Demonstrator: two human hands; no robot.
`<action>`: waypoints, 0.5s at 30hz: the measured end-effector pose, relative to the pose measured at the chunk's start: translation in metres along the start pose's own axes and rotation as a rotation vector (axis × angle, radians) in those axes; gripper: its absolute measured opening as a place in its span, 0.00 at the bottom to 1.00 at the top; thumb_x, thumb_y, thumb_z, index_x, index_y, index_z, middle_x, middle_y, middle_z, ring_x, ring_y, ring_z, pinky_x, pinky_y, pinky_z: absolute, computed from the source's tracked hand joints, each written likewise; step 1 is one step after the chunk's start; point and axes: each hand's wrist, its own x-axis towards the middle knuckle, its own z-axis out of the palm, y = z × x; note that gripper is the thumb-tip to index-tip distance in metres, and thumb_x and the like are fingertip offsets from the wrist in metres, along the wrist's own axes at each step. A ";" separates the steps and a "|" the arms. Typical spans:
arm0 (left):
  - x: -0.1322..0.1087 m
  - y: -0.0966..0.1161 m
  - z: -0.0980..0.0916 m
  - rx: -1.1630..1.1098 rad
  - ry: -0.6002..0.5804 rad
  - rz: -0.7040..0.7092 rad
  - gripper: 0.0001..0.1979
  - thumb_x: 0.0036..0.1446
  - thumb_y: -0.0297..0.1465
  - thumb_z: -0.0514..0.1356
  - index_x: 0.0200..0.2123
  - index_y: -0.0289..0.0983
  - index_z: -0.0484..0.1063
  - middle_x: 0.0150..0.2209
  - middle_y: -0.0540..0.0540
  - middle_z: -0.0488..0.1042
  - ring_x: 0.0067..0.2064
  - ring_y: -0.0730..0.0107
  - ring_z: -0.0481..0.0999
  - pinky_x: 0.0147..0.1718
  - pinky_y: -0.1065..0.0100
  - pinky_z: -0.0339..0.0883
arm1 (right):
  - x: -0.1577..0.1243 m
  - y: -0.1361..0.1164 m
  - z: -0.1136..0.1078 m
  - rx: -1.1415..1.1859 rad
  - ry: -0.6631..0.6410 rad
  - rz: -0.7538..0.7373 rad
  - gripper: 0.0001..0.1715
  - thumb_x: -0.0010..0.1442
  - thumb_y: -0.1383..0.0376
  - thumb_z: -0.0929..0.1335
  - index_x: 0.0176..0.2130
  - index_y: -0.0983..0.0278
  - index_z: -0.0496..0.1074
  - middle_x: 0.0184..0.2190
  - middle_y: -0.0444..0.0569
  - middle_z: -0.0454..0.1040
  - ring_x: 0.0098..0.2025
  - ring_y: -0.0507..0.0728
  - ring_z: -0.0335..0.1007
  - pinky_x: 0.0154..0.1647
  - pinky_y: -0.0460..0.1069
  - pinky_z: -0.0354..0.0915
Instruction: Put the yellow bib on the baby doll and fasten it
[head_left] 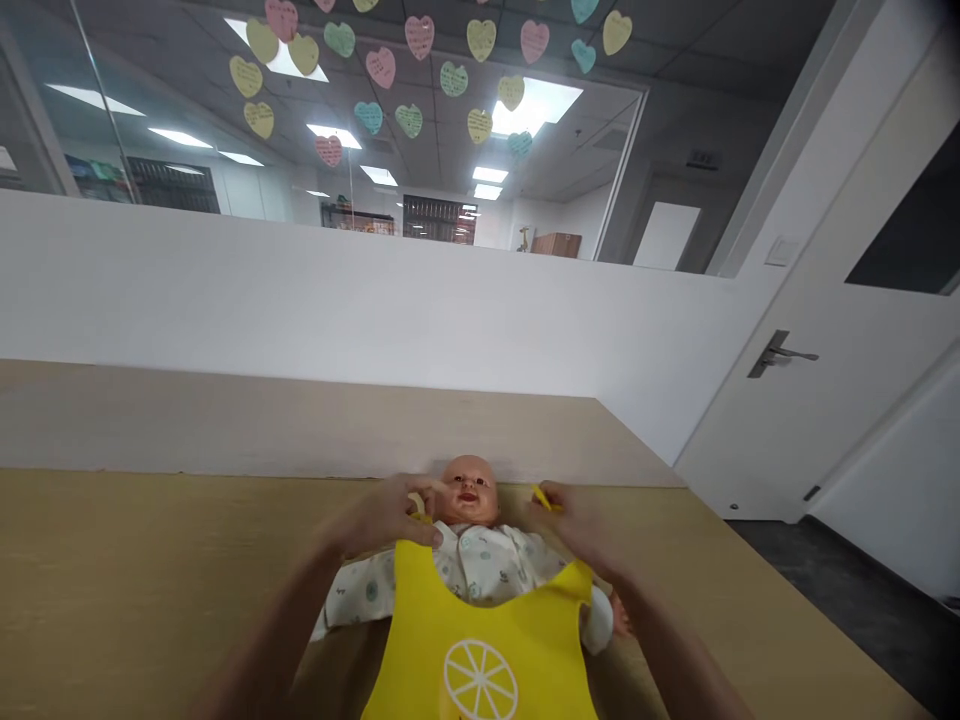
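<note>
A baby doll (470, 488) lies on its back, wearing a white long-sleeved top (491, 560) with small prints. Over its chest and lower body spreads a yellow bib (427, 625) with a white citrus-slice print, its neck opening towards the doll's chin. Beside the doll's cheek, my left hand (394, 512) is closed on the bib's left strap, finger and thumb bent around it. On the other side of the head, my right hand (570, 520) pinches the end of the right strap (541, 497), raised off the table. The bib's bottom edge runs out of view.
The doll lies on a wooden table (187, 560) with a paler raised strip (300, 425) along the back. Behind stands a white wall (337, 310) below a window with several heart-shaped notes. A white door (825, 400) is at the right.
</note>
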 end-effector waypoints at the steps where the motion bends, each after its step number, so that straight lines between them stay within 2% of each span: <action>1: -0.001 0.004 -0.004 -0.059 -0.020 0.001 0.23 0.43 0.34 0.69 0.46 0.40 0.76 0.33 0.53 0.72 0.29 0.75 0.69 0.28 0.74 0.61 | 0.003 -0.004 -0.005 0.050 0.035 -0.024 0.22 0.57 0.49 0.64 0.27 0.65 0.64 0.25 0.45 0.67 0.30 0.52 0.61 0.32 0.47 0.54; 3: 0.001 0.009 -0.009 -0.132 0.038 0.021 0.24 0.44 0.34 0.68 0.47 0.40 0.75 0.36 0.53 0.71 0.28 0.78 0.66 0.28 0.74 0.59 | 0.011 -0.012 -0.015 0.098 0.104 -0.054 0.24 0.58 0.47 0.63 0.26 0.65 0.64 0.24 0.44 0.67 0.28 0.51 0.59 0.30 0.47 0.53; 7: 0.019 0.004 -0.005 -0.079 0.264 0.022 0.20 0.46 0.34 0.66 0.44 0.39 0.75 0.38 0.51 0.71 0.26 0.79 0.64 0.28 0.74 0.60 | 0.036 -0.017 -0.023 0.059 0.324 -0.076 0.25 0.57 0.44 0.65 0.27 0.64 0.64 0.23 0.43 0.65 0.28 0.52 0.59 0.30 0.47 0.52; 10: 0.038 -0.014 0.003 0.021 0.374 -0.001 0.18 0.45 0.34 0.66 0.42 0.38 0.75 0.39 0.50 0.73 0.27 0.78 0.65 0.30 0.72 0.61 | 0.055 -0.012 -0.014 -0.022 0.440 -0.057 0.26 0.56 0.44 0.65 0.27 0.63 0.61 0.25 0.43 0.65 0.29 0.53 0.59 0.31 0.47 0.52; 15: 0.059 -0.045 0.007 0.101 0.444 -0.089 0.15 0.44 0.30 0.65 0.39 0.37 0.76 0.37 0.50 0.73 0.30 0.74 0.69 0.33 0.71 0.62 | 0.078 0.000 0.010 -0.137 0.473 0.061 0.25 0.54 0.44 0.66 0.29 0.62 0.56 0.24 0.43 0.63 0.27 0.53 0.56 0.29 0.47 0.49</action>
